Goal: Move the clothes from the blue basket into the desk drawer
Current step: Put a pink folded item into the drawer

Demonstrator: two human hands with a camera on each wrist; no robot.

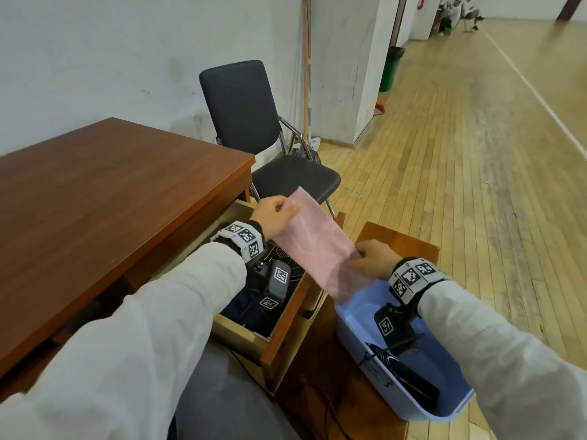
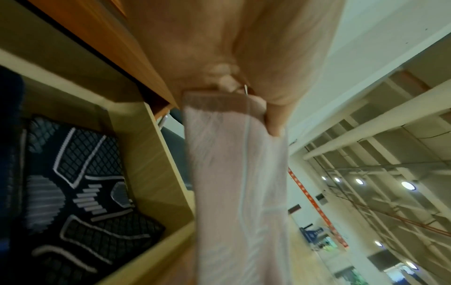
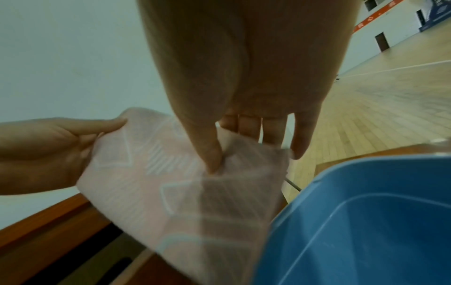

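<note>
At the lower right of the head view the blue basket [image 1: 355, 331] holds 1 dark garment yet. Mid-frame, the right hand [image 1: 370, 257] pinches the near end of the pink cloth [image 1: 313, 242], the left hand [image 1: 273, 217] the far end, stretched above the open drawer [image 1: 286, 315]. I'd worry the loose lower fold snags the drawer's front edge, or drapes outside it, if lowered unevenly.

Both arms reached forward — the left hand [image 1: 272, 217] pinched with curled fingers, the right hand [image 1: 371, 258] pinched thumb against fingers.
</note>
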